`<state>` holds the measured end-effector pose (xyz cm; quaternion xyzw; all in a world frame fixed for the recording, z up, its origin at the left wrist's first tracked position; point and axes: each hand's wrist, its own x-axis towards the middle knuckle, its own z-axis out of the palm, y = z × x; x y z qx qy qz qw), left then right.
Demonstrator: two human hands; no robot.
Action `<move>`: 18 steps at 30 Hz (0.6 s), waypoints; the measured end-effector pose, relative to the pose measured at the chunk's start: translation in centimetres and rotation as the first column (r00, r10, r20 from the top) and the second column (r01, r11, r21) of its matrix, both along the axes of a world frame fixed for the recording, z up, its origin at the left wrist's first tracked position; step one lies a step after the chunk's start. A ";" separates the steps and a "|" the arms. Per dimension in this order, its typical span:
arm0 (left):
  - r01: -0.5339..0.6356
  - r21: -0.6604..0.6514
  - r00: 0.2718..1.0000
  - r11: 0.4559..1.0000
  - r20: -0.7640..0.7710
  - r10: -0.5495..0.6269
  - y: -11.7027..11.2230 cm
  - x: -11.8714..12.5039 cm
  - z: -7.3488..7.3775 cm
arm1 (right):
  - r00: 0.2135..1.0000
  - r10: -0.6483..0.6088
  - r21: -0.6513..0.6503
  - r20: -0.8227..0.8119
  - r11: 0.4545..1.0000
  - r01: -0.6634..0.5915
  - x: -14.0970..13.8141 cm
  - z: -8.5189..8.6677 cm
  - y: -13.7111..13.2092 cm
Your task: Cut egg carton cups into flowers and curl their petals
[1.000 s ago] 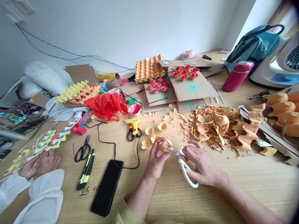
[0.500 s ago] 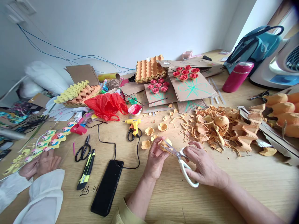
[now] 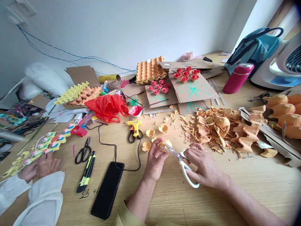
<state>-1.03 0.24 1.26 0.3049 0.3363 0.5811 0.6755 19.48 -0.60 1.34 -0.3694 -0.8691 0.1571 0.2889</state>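
Lower centre of frame. My left hand point(image 3: 154, 160) pinches an orange pulp cup point(image 3: 167, 143) between thumb and fingers, clear of the table point(image 3: 150, 201). To its right, my right hand point(image 3: 203, 166) has its grip closed round the handles of white-handled scissors point(image 3: 180, 156), blades slightly parted at the cup. Exact bite is too small to read.

On cutting: best to hold the cup lightly, since the pulp looks likely to crush or tear. Turn the cup to the blades rather than twisting the scissor wrist; take short snips; mind the left thumb, close by the lower blade.

Containers, left to right. Left of frame: a basket point(image 3: 70, 107) under stacked yellow and orange egg trays. Below it, a red cup point(image 3: 79, 131), tipped; contents not visible. Upper left of centre, a crumpled red plastic bag point(image 3: 107, 106); cannot tell what is inside. Beside it, a small bowl point(image 3: 139, 114) with red, paint-like stuff in it. Mid-frame, small petal-edged cups point(image 3: 163, 128), some apparently nested. Upper right, a pink flask point(image 3: 238, 78), lid on. Far right edge, an egg tray point(image 3: 282, 108), rounded bumps showing.
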 end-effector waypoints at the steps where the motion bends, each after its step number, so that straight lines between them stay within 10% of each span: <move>1: 0.005 0.006 1.000 1.000 0.001 -0.005 0.0 0.0 0.0 | 1.000 0.000 -0.001 -0.003 1.000 0.000 0.0 0.0 0.0; 18: 0.027 -0.001 1.000 1.000 -0.009 -0.027 0.1 -0.1 -0.4 | 0.994 -0.072 -0.059 -0.083 0.996 0.067 -0.3 -1.2 0.3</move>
